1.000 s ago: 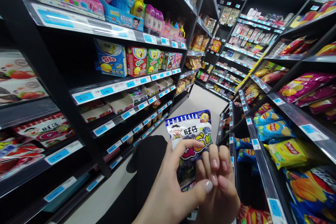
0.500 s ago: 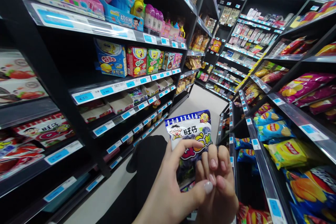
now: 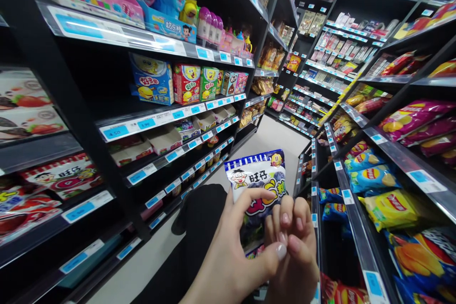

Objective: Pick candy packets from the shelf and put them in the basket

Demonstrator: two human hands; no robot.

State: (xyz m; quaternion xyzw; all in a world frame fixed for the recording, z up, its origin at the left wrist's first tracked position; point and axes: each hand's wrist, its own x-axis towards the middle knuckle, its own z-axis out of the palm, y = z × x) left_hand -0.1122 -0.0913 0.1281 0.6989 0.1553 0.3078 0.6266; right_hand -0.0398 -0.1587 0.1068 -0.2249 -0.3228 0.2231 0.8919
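Both hands hold the candy bag (image 3: pixel 257 181) upright in the aisle: left hand (image 3: pixel 228 251) pinches its front, right hand (image 3: pixel 297 242) behind. It looks light, soft, slippery; edges give safest hold.

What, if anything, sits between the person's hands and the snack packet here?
Nothing visible: both the left hand and the right hand already grip the blue and white snack packet directly, fingers on its front.
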